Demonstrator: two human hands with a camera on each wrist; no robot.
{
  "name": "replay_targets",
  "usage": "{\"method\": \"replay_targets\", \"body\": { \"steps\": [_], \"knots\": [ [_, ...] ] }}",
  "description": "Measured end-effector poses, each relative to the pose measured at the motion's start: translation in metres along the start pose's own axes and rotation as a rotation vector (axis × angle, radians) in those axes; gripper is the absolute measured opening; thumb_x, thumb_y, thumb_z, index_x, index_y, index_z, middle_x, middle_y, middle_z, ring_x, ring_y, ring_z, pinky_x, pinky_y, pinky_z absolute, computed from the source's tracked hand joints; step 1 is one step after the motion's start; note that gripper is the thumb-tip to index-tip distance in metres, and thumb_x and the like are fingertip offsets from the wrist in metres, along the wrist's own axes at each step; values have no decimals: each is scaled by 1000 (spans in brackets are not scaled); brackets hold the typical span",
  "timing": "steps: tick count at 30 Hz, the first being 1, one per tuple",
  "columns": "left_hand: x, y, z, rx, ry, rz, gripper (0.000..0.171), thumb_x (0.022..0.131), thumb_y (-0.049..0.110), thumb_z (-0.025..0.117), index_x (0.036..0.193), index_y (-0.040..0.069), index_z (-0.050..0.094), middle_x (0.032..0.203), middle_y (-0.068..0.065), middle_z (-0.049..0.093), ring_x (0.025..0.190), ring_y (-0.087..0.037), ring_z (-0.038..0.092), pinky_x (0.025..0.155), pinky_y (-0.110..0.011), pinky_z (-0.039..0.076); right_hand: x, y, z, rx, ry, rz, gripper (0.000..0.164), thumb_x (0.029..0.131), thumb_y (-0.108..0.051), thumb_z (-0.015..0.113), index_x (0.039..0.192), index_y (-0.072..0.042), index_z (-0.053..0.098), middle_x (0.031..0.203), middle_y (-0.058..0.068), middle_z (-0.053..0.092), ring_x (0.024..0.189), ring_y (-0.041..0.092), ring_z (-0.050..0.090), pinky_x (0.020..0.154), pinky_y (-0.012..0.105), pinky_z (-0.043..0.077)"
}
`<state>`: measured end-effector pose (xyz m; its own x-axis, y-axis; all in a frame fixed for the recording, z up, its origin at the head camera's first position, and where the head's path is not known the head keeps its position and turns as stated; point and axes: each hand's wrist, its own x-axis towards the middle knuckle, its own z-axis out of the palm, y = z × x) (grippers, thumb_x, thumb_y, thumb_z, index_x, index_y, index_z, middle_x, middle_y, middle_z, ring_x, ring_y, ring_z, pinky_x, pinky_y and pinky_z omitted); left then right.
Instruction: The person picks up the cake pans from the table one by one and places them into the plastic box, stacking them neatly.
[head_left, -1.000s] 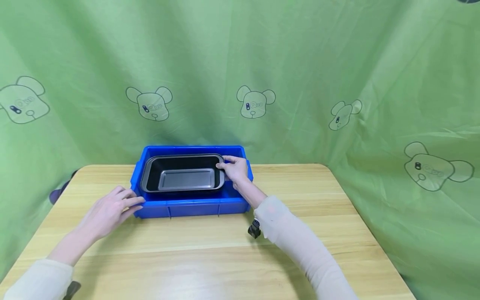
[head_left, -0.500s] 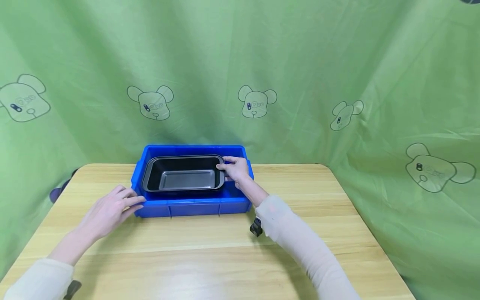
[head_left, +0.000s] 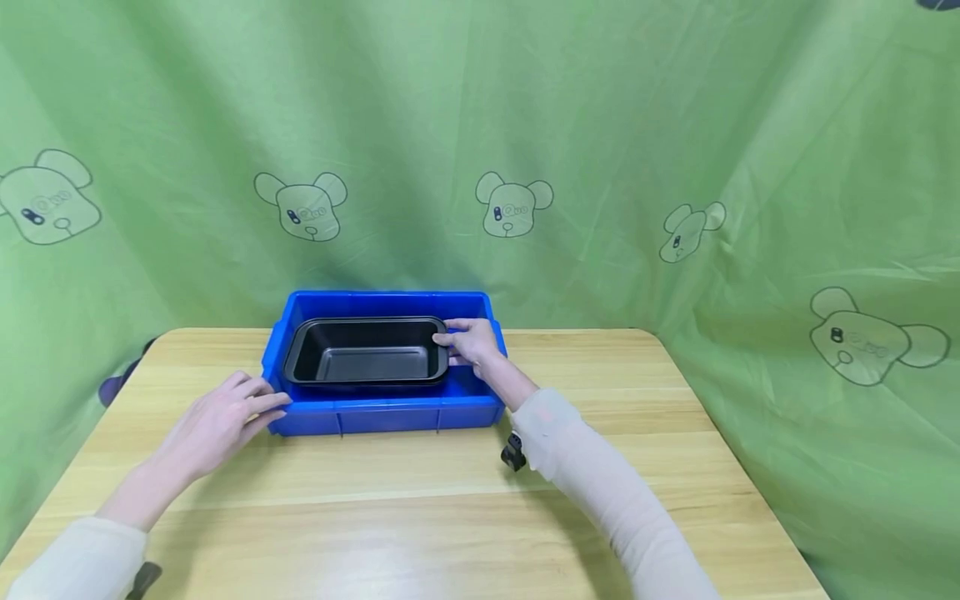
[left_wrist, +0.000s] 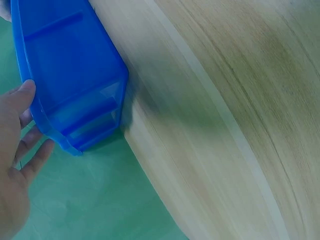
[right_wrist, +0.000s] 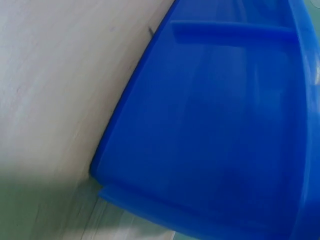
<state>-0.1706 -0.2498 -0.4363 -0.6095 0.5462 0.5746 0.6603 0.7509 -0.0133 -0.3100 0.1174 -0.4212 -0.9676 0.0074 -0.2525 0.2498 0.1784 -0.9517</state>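
A black loaf pan [head_left: 375,364] sits inside a blue plastic bin [head_left: 386,417], its open side up. My right hand [head_left: 472,343] pinches the pan's right end, thumb over the rim and the other fingers at its outer side. At the bin's front left corner, my left hand [head_left: 225,414] holds the rim. In the left wrist view, the left thumb lies at the rim of the bin [left_wrist: 75,55] and the other fingers reach past its edge. The right wrist view is filled by the bin's outer wall [right_wrist: 215,115]; the right hand is out of that view.
The bin stands at the back of a light wooden table [head_left: 420,517]. Right behind it hangs a green curtain [head_left: 405,108] with printed bear heads, which also runs along both sides. A small black device [head_left: 513,452] is strapped under the right wrist.
The loaf pan's far rim has sunk a little lower in the bin, and the right hand has dropped slightly with it. My left hand has stayed at the bin's corner.
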Motion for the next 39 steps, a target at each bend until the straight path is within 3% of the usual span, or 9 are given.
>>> {"method": "replay_targets", "body": {
  "steps": [3,9,17,28,35,39],
  "knots": [
    [0,0,1,-4,10,0,30,75,7,91,103,10,84,89,1,72,82,-15,54,60,-28,51,2,1,0,-7,-1,-6,48,92,-8,81,139,-5,68,116,19,78,64,10,68,57,22,62],
    [0,-1,1,-4,14,0,30,74,7,91,102,9,84,89,1,71,82,-15,54,61,-28,51,2,0,-1,-80,-18,-19,50,91,-6,82,138,-2,67,89,8,72,63,9,67,55,21,60],
    [0,-1,3,-9,24,4,30,74,7,91,102,9,84,89,0,72,82,-16,55,61,-29,52,6,0,-4,-178,-54,-28,57,89,-4,83,142,-1,63,106,20,77,56,10,66,53,22,60],
    [1,-3,1,6,6,-3,30,74,6,91,103,9,83,90,-1,72,82,-16,56,62,-31,54,2,-7,-9,-205,-115,-23,57,90,-3,82,142,3,60,79,7,66,60,12,65,56,24,63],
    [2,1,0,-5,7,-26,25,76,11,90,100,11,83,92,-1,73,83,-15,58,64,-32,55,-11,-11,-20,-126,-186,-15,54,92,-4,79,142,4,60,81,5,70,62,12,65,58,24,63],
    [5,5,-3,-21,23,-57,25,78,12,89,102,12,82,95,-1,74,85,-17,61,66,-35,57,-21,-14,-27,-142,-214,-37,54,93,-6,80,143,4,60,89,11,74,64,12,67,59,25,64]
  ]
}}
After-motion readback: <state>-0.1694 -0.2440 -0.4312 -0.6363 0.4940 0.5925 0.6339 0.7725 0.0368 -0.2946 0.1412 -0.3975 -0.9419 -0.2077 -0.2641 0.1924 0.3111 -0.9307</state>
